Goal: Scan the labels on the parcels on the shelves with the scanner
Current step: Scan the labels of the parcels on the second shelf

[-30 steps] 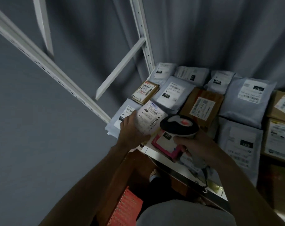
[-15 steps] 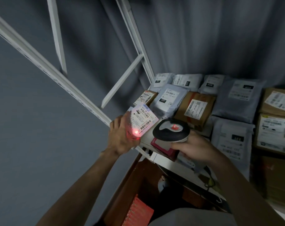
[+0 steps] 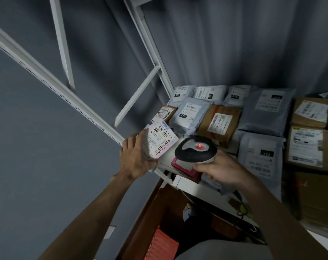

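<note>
A small flat parcel with a white barcode label (image 3: 160, 140) is lifted off the white metal shelf (image 3: 167, 162) at its left front corner, label face up and tilted. The left hand (image 3: 137, 158) holds it from below and the left, fingers curled round its edge: a closed grip on the parcel. Just right of it, the black handheld scanner with a grey top and red sticker (image 3: 195, 149) points its head toward the label; the right hand (image 3: 220, 170) is wrapped round its handle in a closed grip. Beneath the scanner head lies one dark red flat package (image 3: 185, 168) on the shelf front.

Behind, the shelf carries six grey plastic mailer bags, each labelled: three small ones in the back row (image 3: 209, 93), one mid-left marked 231 (image 3: 189, 115), one large at the right (image 3: 268, 107), and one in front of it (image 3: 260, 152). Brown cardboard boxes with white labels number four: a small one at the left (image 3: 164, 113), one in the centre (image 3: 219, 122), and two stacked toward the right edge (image 3: 309, 145). A grey curtain (image 3: 234, 44) hangs behind the shelf.
</note>
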